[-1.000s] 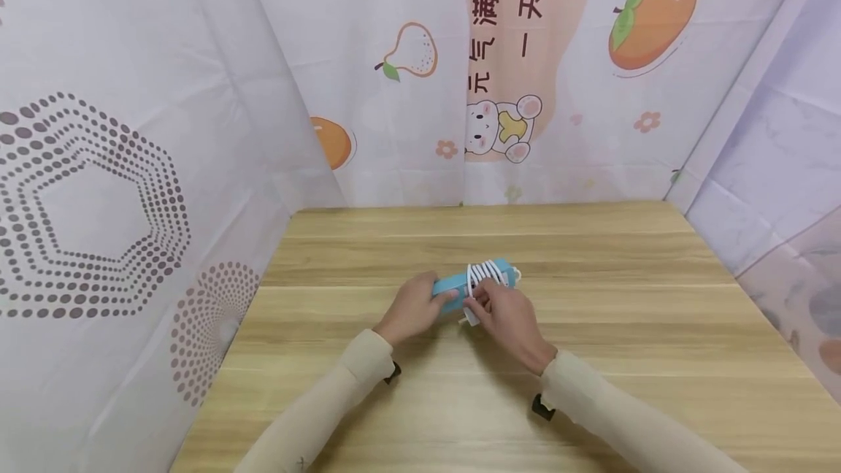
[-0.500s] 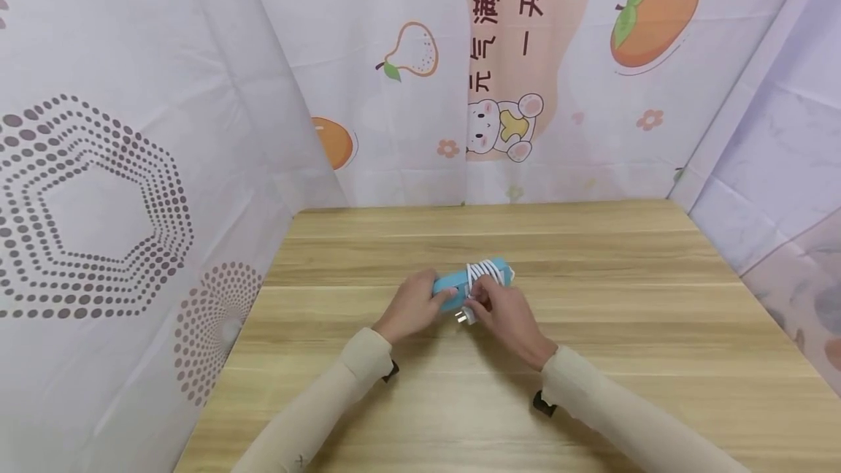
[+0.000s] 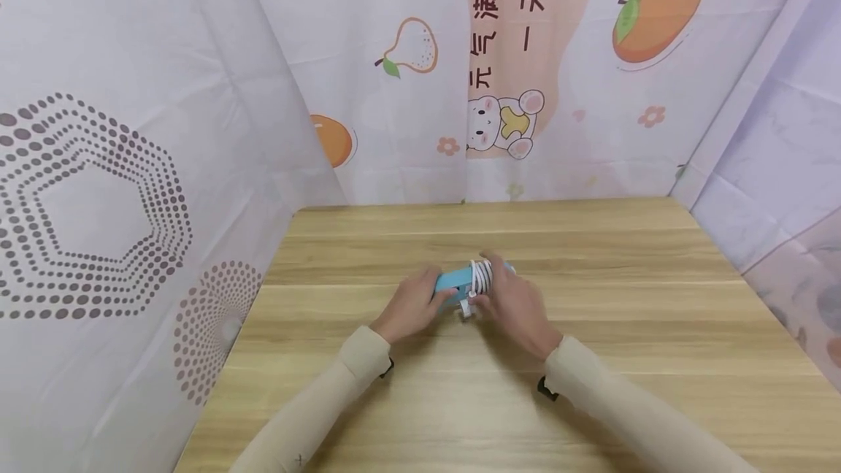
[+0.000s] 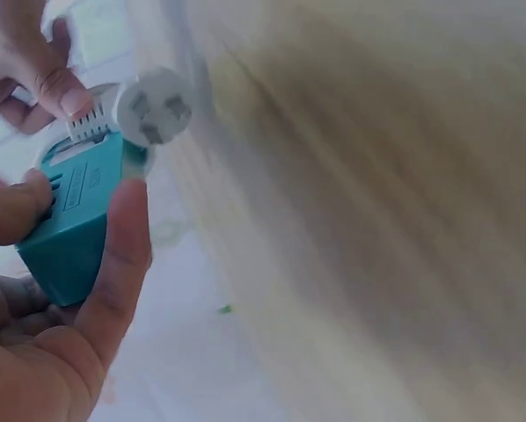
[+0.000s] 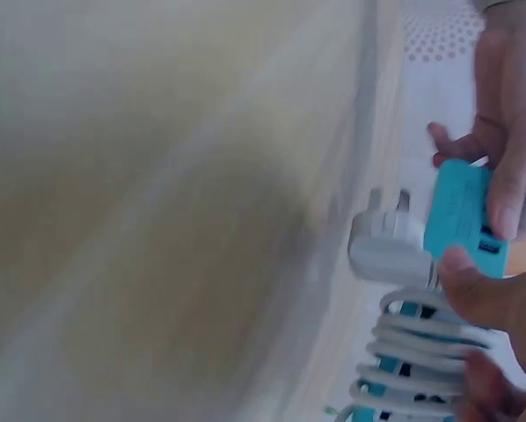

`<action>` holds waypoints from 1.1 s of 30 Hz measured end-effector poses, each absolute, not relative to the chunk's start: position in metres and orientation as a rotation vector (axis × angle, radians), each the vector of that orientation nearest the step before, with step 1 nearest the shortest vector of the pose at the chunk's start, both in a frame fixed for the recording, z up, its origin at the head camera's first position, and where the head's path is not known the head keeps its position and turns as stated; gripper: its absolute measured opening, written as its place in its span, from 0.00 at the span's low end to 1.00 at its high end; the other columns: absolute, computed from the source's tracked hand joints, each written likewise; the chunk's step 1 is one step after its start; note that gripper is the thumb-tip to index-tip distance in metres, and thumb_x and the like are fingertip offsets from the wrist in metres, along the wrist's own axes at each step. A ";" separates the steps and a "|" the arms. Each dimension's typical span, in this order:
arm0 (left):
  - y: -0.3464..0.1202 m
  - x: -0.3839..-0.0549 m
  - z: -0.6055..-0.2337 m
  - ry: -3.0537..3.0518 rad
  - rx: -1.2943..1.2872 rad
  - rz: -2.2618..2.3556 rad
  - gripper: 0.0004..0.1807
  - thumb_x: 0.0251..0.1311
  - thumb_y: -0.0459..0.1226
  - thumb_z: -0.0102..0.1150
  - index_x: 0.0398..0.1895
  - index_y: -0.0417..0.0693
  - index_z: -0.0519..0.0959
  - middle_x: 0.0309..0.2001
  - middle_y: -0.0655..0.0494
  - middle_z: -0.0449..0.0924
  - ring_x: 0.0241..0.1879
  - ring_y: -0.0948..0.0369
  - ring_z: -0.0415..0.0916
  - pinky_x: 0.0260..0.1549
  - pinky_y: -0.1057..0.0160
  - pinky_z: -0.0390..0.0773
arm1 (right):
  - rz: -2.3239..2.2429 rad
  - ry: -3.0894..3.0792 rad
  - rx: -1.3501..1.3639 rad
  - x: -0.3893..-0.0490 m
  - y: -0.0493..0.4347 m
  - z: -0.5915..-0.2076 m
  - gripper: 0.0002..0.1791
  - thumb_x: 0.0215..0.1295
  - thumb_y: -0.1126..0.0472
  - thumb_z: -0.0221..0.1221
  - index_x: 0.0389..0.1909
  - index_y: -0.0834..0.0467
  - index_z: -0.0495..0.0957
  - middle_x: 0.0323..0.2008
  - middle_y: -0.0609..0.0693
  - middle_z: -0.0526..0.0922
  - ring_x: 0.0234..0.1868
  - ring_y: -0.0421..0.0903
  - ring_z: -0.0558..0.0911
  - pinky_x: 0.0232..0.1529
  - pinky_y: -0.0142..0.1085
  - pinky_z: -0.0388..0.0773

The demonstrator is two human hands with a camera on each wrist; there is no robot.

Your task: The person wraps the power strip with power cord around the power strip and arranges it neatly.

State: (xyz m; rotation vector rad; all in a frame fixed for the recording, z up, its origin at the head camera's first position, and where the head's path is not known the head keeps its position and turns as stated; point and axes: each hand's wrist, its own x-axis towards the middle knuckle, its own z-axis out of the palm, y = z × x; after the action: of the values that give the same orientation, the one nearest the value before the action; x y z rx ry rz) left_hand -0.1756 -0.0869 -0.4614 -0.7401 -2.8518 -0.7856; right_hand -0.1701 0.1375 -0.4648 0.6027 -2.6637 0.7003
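A blue power strip (image 3: 453, 281) is held above the table, with its white cord (image 3: 482, 277) wound in several turns around its right part. My left hand (image 3: 409, 305) grips the left end; in the left wrist view its thumb lies on the socket face of the strip (image 4: 78, 202) and a finger runs along the side. My right hand (image 3: 519, 309) holds the wound part, fingers over the far side. Its thumb presses by the cord end of the white plug (image 5: 390, 251), whose prongs point away from the coils. The right hand hides the strip's right end.
Beneath the hands spreads a wood-grain table (image 3: 368, 239). A white curtain with fruit prints (image 3: 407, 130) hangs at the back edge, and a dotted curtain (image 3: 217, 130) on the left. Another pale curtain (image 3: 755, 144) stands on the right.
My right hand has shifted from pinching near the plug to reaching around the coils, its fingers now on the far side. The plug has turned downward. The left hand stays about where it was.
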 end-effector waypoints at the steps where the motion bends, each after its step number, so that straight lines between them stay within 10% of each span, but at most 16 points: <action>1: -0.087 -0.175 -0.459 -2.819 -0.778 -0.728 0.20 0.77 0.50 0.53 0.53 0.41 0.74 0.40 0.56 0.74 0.34 0.62 0.72 0.32 0.65 0.75 | 0.624 -2.638 0.616 -0.173 0.138 -0.463 0.44 0.53 0.48 0.78 0.67 0.56 0.67 0.33 0.53 0.75 0.27 0.47 0.72 0.22 0.38 0.71; 8: -0.085 -0.173 -0.458 -2.704 -0.986 -0.355 0.17 0.77 0.44 0.55 0.55 0.38 0.74 0.45 0.53 0.72 0.40 0.62 0.70 0.42 0.65 0.78 | 0.279 -2.517 0.790 -0.189 0.145 -0.464 0.40 0.43 0.39 0.81 0.55 0.52 0.80 0.55 0.59 0.80 0.55 0.61 0.76 0.54 0.59 0.72; 19: -0.084 -0.170 -0.467 -2.689 -1.128 -0.359 0.15 0.73 0.46 0.61 0.50 0.46 0.72 0.54 0.40 0.75 0.50 0.53 0.74 0.46 0.60 0.79 | 0.161 -2.467 0.909 -0.189 0.142 -0.487 0.37 0.45 0.45 0.82 0.48 0.58 0.74 0.44 0.58 0.78 0.45 0.59 0.76 0.50 0.55 0.75; 33: -0.090 -0.168 -0.471 -2.825 -1.210 -0.375 0.23 0.68 0.42 0.67 0.60 0.48 0.70 0.63 0.49 0.74 0.60 0.55 0.72 0.58 0.60 0.75 | 0.365 -2.669 1.346 -0.187 0.155 -0.463 0.41 0.55 0.48 0.77 0.67 0.57 0.72 0.55 0.54 0.77 0.51 0.51 0.71 0.50 0.44 0.77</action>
State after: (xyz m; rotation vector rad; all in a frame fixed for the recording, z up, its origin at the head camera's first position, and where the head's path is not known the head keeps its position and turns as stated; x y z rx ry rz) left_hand -0.1684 -0.0896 -0.4706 -1.2101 -2.8250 -0.3751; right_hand -0.1868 0.1547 -0.4630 1.3458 -2.6686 0.3649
